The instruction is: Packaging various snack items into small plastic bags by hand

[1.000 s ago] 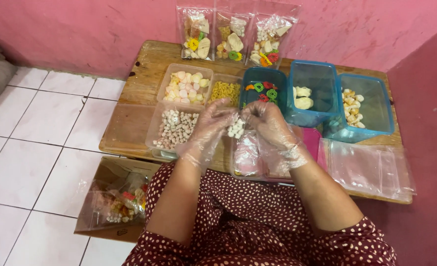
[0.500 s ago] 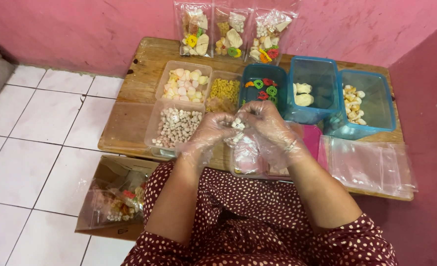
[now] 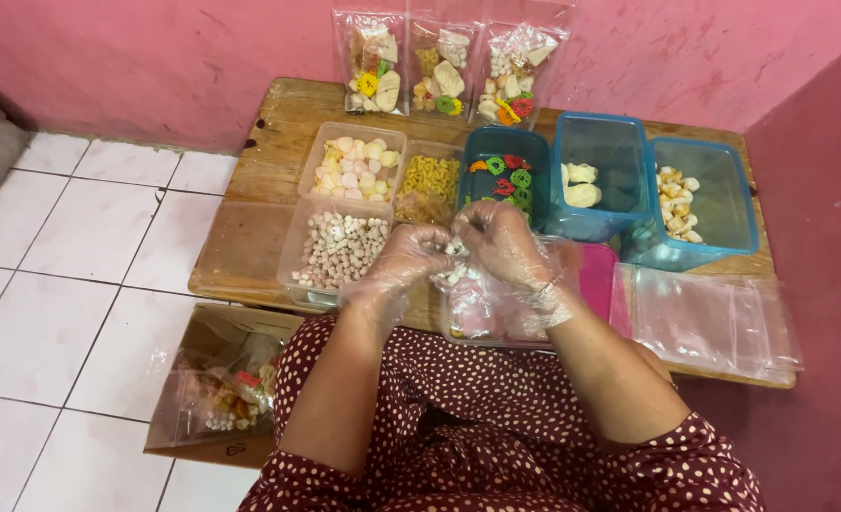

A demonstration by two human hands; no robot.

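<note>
Now | left hand (image 3: pixel 403 258) and right hand (image 3: pixel 508 245), each grip pinching small white round snacks (image 3: pixel 452 275) above clear plastic bag (image 3: pixel 477 308) | risk: slippery gloves could spill pieces onto wooden desk (image 3: pixel 278 142).

Three clear filled snack bags (image 3: pixel 444 71) against wall

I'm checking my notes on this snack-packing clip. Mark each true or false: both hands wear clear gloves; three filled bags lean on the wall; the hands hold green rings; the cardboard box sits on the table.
1. Both hands, left hand and right hand, wear clear gloves: true.
2. Three filled bags lean on the pink wall: true.
3. The hands hold green rings: false; they hold small white pieces.
4. The cardboard box sits on the table: false; it is on the floor.
</note>
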